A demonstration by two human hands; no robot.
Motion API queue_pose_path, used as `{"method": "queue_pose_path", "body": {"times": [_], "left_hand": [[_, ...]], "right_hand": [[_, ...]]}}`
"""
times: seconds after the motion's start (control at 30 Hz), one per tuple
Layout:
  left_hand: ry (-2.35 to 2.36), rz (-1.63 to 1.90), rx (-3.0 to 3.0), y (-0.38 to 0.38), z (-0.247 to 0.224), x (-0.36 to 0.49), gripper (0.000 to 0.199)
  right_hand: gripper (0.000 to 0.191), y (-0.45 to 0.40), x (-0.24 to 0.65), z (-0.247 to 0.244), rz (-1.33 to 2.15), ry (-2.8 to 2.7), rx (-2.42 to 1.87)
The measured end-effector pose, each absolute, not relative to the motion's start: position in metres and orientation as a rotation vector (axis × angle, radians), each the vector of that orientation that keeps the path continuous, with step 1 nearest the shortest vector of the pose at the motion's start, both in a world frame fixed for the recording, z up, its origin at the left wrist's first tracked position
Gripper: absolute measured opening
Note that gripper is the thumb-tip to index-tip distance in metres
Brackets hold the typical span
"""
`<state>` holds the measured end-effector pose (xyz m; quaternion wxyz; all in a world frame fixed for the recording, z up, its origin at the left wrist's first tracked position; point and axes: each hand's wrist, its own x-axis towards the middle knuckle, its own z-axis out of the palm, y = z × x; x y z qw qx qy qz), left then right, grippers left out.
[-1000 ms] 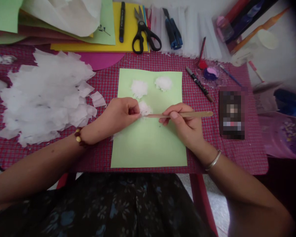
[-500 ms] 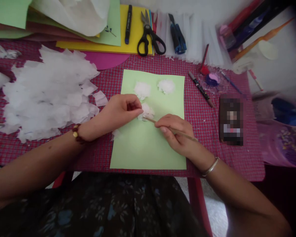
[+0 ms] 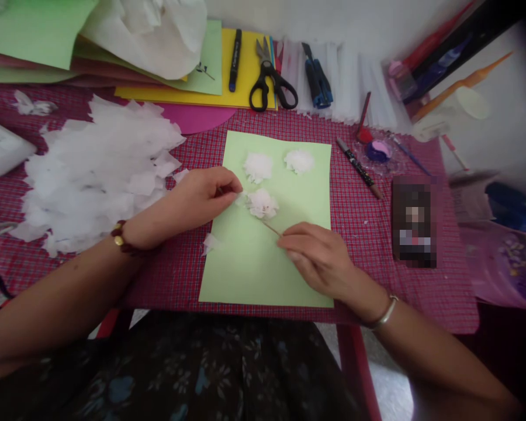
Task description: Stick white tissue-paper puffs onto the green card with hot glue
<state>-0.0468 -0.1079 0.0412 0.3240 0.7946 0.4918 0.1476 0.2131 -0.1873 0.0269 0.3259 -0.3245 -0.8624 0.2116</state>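
Observation:
On a light green sheet of paper (image 3: pixel 263 269) sit three ruffled white tissue paper flowers, two in the upper part and a lower tissue flower (image 3: pixel 262 203) between my hands. My left hand (image 3: pixel 208 196) is closed in a pinch at the sheet's left edge, a small piece of white tissue paper (image 3: pixel 240 199) at its fingertips. My right hand (image 3: pixel 318 257) grips a thin wooden stick (image 3: pixel 271 228), its tip just below the lower flower and apart from it. A loose tissue scrap (image 3: pixel 210 243) lies at the sheet's left edge.
A large heap of white tissue pieces (image 3: pixel 100 169) covers the left of the table. Scissors (image 3: pixel 269 79), a black marker (image 3: pixel 235 60) and a blue cutter (image 3: pixel 318 79) lie at the back. To the right are a pen (image 3: pixel 359 168), a small paint dish (image 3: pixel 378 151) and a phone (image 3: pixel 414 222).
My left hand has drawn left off the lower flower. My right hand has pulled back down and right, and the stick's tip has come away from the flower. The view has shifted slightly.

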Motion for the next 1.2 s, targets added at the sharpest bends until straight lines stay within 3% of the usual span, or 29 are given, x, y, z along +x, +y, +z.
{"method": "queue_pose_path", "body": {"times": [0.1, 0.27, 0.37, 0.5, 0.77, 0.97, 1.2], "left_hand": [[1.264, 0.329, 2.103, -0.107, 0.042, -0.053, 0.025], [1.194, 0.269, 2.426, -0.108, 0.041, -0.054, 0.033], [1.219, 0.260, 2.515, -0.112, 0.038, -0.047, 0.032], [1.356, 0.261, 2.501, -0.116, 0.035, -0.039, 0.014], [1.449, 0.746, 1.893, -0.115, 0.059, -0.049, 0.012], [1.395, 0.744, 1.464, -0.121, 0.071, -0.045, 0.018], [1.265, 0.640, 1.451, -0.121, 0.058, -0.040, 0.007]], "right_hand": [[0.017, -0.187, 0.217, 0.028, 0.905, -1.797, -0.953], [0.022, -0.174, 0.222, 0.018, 1.117, -1.454, -1.064], [0.024, -0.169, 0.225, 0.013, 1.128, -1.458, -1.103], [0.024, -0.167, 0.226, 0.012, 1.132, -1.501, -1.118], [0.026, -0.164, 0.222, 0.014, 1.149, -1.432, -1.146], [0.029, -0.158, 0.213, 0.012, 1.199, -1.374, -1.149], [0.028, -0.154, 0.209, 0.011, 1.229, -1.431, -1.139]]}}
